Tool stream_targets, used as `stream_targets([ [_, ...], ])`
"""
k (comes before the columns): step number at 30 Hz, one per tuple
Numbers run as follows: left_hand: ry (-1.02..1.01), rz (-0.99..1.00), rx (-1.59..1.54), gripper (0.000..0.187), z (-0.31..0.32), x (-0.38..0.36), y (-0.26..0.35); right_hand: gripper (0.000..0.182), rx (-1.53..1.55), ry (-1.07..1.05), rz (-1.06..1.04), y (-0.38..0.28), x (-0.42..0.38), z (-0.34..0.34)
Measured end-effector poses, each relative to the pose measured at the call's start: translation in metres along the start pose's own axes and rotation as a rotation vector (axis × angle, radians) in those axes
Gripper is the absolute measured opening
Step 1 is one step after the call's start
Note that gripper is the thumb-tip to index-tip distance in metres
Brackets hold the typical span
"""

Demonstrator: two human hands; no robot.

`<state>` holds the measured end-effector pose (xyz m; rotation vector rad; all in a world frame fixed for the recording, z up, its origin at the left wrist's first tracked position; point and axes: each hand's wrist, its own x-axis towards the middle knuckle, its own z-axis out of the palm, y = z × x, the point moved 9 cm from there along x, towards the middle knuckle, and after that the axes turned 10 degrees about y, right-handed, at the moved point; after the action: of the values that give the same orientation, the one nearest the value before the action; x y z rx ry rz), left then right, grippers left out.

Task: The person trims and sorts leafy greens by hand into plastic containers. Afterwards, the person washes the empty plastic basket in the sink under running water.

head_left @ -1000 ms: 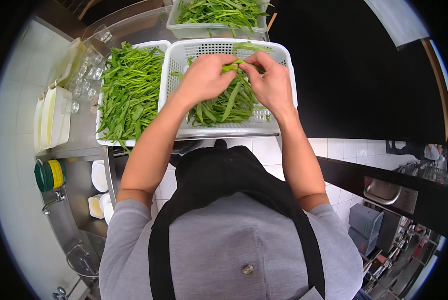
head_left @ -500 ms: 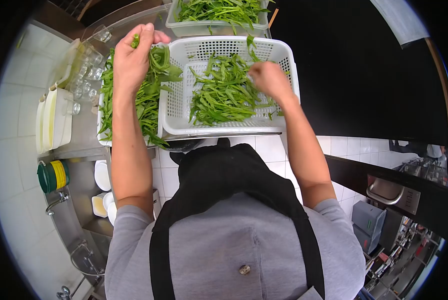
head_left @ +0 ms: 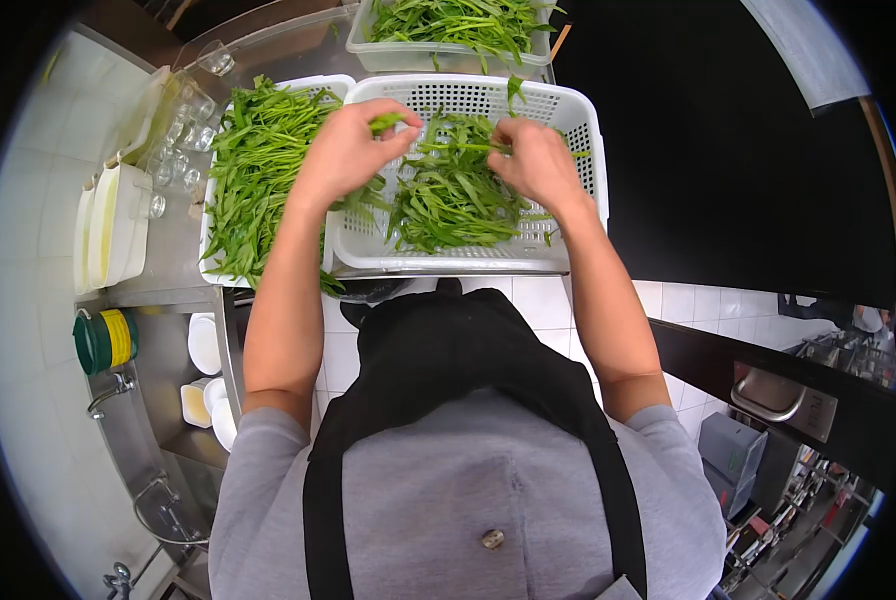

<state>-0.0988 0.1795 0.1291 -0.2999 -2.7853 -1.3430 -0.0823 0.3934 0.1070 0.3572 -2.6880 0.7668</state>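
My left hand is closed around a small bunch of water spinach, with green stem ends showing between thumb and fingers and leaves hanging below. It is above the edge between two white baskets. My right hand pinches a thin green stem over the right white basket. In that basket lies a loose heap of cut water spinach. Longer, whole water spinach fills the left white basket, its stems lying mostly side by side.
A clear plastic tub with more greens stands behind the baskets. Several glasses and upright white containers are at the left. A green and yellow roll hangs near the sink taps. A black surface lies right.
My left hand has moved right and down from over the left basket to the right basket's near-left side, carrying water spinach. My right hand has shifted slightly and now pinches a stem.
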Motion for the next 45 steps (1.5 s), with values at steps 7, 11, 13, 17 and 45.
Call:
stream_targets([
  [7, -0.061, 0.448, 0.235, 0.029, 0.053, 0.000, 0.047, 0.016, 0.181, 0.134, -0.166, -0.036, 0.002, -0.037],
  [11, -0.074, 0.393, 0.156, 0.031, 0.053, 0.003, 0.051, 0.015, 0.270, 0.247, -0.154, -0.033, -0.002, -0.046],
  [13, -0.034, 0.404, 0.162, 0.031, 0.051, 0.004, 0.052, 0.014, 0.290, 0.265, -0.128, -0.031, -0.005, -0.048],
  [17, 0.047, 0.421, 0.143, 0.031, 0.049, 0.005, 0.050, 0.013, 0.330, 0.326, -0.066, -0.031, -0.008, -0.052],
  [45, 0.285, 0.075, -0.544, 0.017, -0.098, -0.025, 0.013, 0.018, -0.383, -0.537, 0.114, 0.036, -0.078, 0.086],
])
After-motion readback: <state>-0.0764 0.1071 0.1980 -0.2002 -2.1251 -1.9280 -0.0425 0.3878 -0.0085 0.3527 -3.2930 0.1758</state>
